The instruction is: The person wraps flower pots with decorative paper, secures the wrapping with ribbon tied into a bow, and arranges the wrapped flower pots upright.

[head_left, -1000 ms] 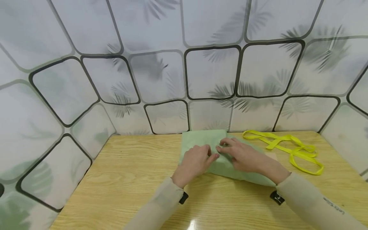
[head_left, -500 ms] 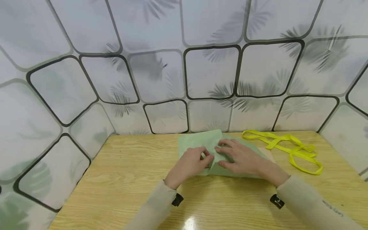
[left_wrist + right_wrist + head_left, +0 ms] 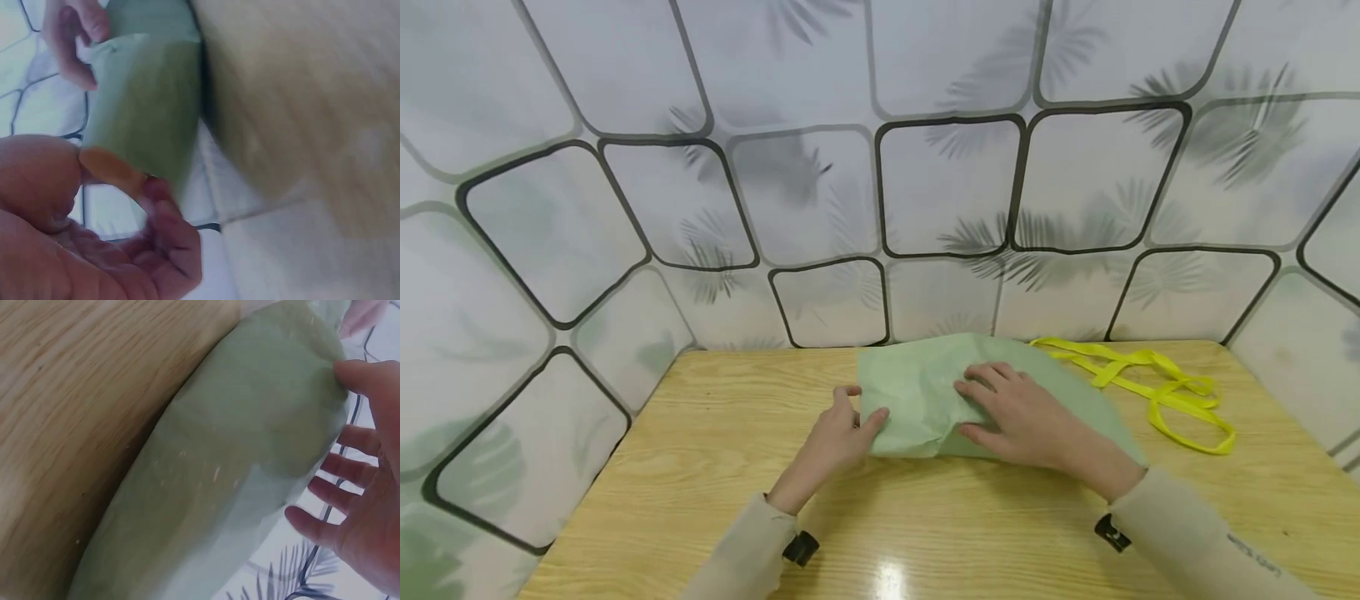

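A light wood-grain tabletop fills the lower part of the head view, with a bright glare spot near its front. Its back edge meets a pale wall covering, printed with rounded squares outlined in grey and black and with blurry palm leaves; the covering also angles along the left and right sides.

A pale green wrapping sheet lies near the tabletop's back edge, around the middle, its surface creased. The left hand pinches the left end of the sheet between thumb and fingers; the left wrist view shows an orange-tan strip at that end. The right hand rests on the middle of the sheet, its fingers spread, thumb touching the sheet.

To the right, a yellow ribbon lies in loose loops on the tabletop. Beige sleeves cover both forearms, with a small black device at each wrist; lettering on the right sleeve is too small to read.
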Action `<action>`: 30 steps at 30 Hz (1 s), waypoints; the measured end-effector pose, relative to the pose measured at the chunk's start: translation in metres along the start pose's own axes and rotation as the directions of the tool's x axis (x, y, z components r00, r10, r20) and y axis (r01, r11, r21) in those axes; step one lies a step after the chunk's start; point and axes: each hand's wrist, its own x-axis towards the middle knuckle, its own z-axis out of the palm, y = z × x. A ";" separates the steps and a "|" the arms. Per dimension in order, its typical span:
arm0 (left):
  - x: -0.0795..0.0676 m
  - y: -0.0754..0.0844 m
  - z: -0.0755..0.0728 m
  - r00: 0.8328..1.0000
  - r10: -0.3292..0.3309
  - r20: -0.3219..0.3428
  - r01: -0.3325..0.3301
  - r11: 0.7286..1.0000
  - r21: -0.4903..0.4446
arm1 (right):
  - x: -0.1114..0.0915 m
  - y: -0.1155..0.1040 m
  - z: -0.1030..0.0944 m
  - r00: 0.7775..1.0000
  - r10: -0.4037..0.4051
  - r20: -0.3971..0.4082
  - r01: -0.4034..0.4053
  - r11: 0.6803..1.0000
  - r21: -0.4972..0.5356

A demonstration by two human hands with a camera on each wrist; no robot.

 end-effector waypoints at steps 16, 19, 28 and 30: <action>0.007 -0.019 0.006 1.000 -0.007 0.026 0.005 0.998 0.060 | 0.000 -0.015 0.026 1.000 -0.005 0.025 0.007 0.998 -0.066; 0.007 -0.016 0.007 0.998 -0.053 0.035 0.050 0.995 0.085 | -0.002 -0.016 0.027 1.000 0.008 0.022 -0.006 0.997 -0.076; 0.012 -0.013 0.010 0.985 -0.147 0.088 0.138 0.985 0.101 | -0.004 -0.023 0.027 0.994 0.108 0.002 -0.108 0.993 -0.047; 0.015 -0.015 0.010 0.982 -0.156 0.111 0.150 0.987 0.057 | -0.005 -0.023 0.028 0.991 0.137 0.007 -0.136 0.991 -0.016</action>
